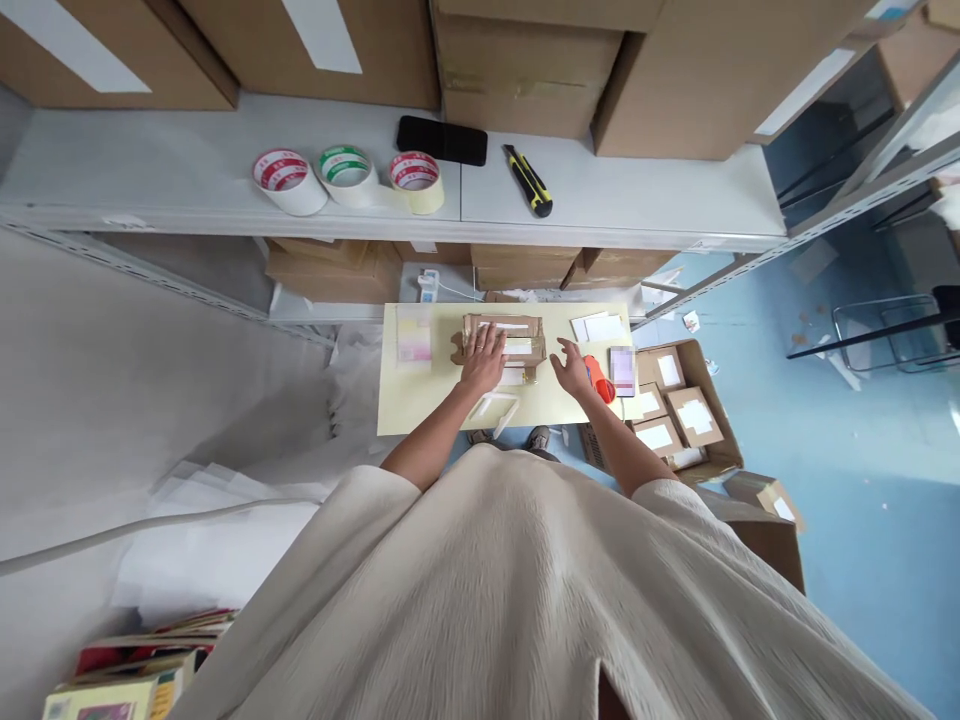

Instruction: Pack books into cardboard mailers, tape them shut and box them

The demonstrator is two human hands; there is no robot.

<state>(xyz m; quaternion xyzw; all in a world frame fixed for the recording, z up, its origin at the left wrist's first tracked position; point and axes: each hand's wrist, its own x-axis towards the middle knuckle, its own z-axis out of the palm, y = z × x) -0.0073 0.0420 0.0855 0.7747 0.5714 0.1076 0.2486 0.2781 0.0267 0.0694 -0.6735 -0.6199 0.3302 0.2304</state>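
Observation:
A small brown cardboard box (529, 347) with tape and white labels lies on the pale yellow tabletop (420, 400). My left hand (484, 357) rests flat on the box's left part, fingers stretched out. To the right of the box, my right hand (570, 367) hovers with its fingers apart and nothing in them. Just beside my right wrist is a red-orange tape dispenser (600, 380). A phone with a lit screen (622, 371) lies right of the dispenser. White strips (495, 408) are on the table's near edge, in front of the box.
White papers (600, 327) lie at the table's back right, a pinkish sheet (413, 335) at the left. On the shelf (360, 225) stand several tape rolls (291, 183), a black phone (442, 140) and a box cutter (528, 181). A large carton (720, 425) of labelled boxes stands at the right.

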